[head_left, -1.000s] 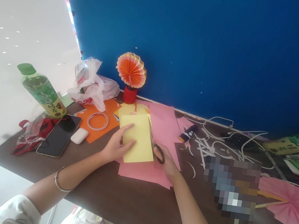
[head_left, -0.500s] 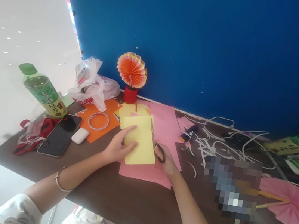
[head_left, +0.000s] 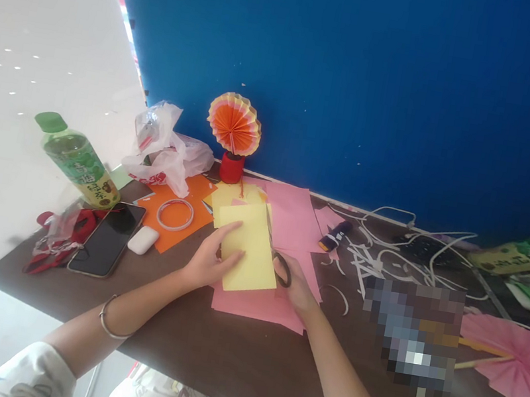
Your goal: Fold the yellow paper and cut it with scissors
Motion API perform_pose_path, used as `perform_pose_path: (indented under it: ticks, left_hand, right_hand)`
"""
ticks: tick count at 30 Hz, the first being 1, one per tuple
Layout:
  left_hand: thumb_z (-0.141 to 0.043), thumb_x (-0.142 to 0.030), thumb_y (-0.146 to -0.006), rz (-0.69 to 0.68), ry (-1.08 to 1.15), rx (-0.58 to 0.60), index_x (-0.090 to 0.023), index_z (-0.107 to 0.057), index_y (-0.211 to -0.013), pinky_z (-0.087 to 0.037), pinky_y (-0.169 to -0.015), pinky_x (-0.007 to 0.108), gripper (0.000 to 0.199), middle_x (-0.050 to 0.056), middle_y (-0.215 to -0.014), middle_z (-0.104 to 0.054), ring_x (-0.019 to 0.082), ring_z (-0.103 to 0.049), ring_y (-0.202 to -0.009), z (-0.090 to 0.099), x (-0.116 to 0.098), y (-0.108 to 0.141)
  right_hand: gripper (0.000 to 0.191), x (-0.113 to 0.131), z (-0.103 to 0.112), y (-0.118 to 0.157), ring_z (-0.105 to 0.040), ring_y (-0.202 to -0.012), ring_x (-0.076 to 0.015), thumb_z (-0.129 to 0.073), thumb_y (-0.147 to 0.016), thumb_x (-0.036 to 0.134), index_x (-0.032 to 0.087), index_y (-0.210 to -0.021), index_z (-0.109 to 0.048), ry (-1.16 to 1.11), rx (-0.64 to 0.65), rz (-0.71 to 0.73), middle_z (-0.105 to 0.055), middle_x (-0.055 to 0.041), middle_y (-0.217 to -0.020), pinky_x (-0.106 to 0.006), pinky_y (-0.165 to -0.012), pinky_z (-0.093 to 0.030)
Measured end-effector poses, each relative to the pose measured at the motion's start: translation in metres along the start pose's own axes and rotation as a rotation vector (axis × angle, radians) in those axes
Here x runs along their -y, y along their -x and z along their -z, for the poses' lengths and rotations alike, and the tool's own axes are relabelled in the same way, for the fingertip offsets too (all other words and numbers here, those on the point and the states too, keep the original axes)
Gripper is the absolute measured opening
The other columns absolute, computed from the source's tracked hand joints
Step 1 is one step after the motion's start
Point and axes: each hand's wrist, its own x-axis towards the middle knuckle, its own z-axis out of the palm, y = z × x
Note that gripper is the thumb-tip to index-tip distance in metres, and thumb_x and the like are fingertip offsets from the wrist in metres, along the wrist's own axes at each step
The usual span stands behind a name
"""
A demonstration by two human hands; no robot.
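A sheet of yellow paper [head_left: 251, 250] is held above pink sheets [head_left: 252, 307] on the desk. My left hand [head_left: 208, 256] grips its left edge, with the thumb on top and the other fingers partly behind it. In my right hand [head_left: 296, 284] is a pair of scissors [head_left: 284, 272] with dark handles, at the paper's right edge. The scissors' blades are mostly hidden by the paper, so I cannot tell how wide they stand.
A paper rosette [head_left: 234, 125] stands by the blue wall. At left are a bottle [head_left: 77, 162], phone [head_left: 107, 241], white case [head_left: 143, 240] and tape roll [head_left: 174, 214] on orange paper. A glue stick [head_left: 334, 236], paper strips [head_left: 365, 265], cables and a pink fan [head_left: 515, 362] lie at right.
The scissors' handle in my right hand has shifted very slightly left. Otherwise the paper and both hands stay nearly where they were.
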Motion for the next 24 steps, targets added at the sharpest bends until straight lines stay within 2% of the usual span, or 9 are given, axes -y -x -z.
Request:
perform_pose_path:
  ticks: [6, 10, 16, 24]
  left_hand:
    - [-0.054, -0.033, -0.082, 0.029, 0.081, 0.063, -0.02, -0.039, -0.128, -0.05, -0.085, 0.036, 0.051, 0.012, -0.128, -0.048, 0.025, -0.053, -0.109, -0.0021, 0.0014, 0.002]
    - [-0.054, -0.033, -0.081, 0.025, 0.076, 0.055, -0.019, -0.04, -0.127, -0.051, -0.082, 0.036, 0.05, 0.013, -0.126, -0.05, 0.026, -0.054, -0.108, -0.002, -0.0006, 0.0024]
    - [-0.054, -0.034, -0.081, 0.035, 0.048, 0.051, -0.019, -0.041, -0.127, -0.051, -0.083, 0.037, 0.049, 0.012, -0.125, -0.051, 0.027, -0.052, -0.111, -0.0013, -0.0026, 0.0022]
    - [-0.054, -0.033, -0.082, 0.031, 0.111, 0.076, -0.02, -0.038, -0.129, -0.051, -0.082, 0.035, 0.051, 0.012, -0.124, -0.051, 0.024, -0.055, -0.104, -0.0022, 0.0001, 0.0028]
  right_hand:
    - [0.042, -0.0003, -0.0007, 0.0016, -0.054, -0.068, -0.0205, -0.053, -0.074, 0.06, 0.019, -0.069, -0.059, -0.047, 0.005, 0.031, -0.057, -0.0031, -0.063, -0.031, -0.063, -0.043]
    - [0.043, 0.0028, -0.0025, 0.0022, -0.055, -0.072, -0.0216, -0.054, -0.072, 0.062, 0.019, -0.071, -0.061, -0.053, -0.008, 0.028, -0.059, -0.0037, -0.066, -0.031, -0.065, -0.044]
    - [0.045, 0.005, -0.0026, 0.0015, -0.054, -0.071, -0.0221, -0.055, -0.07, 0.064, 0.02, -0.069, -0.06, -0.035, -0.009, 0.007, -0.058, -0.0035, -0.065, -0.031, -0.063, -0.044]
    - [0.041, 0.0025, -0.0003, 0.0028, -0.053, -0.067, -0.0216, -0.055, -0.072, 0.061, 0.021, -0.066, -0.059, -0.029, -0.026, -0.015, -0.056, -0.003, -0.061, -0.032, -0.063, -0.043]
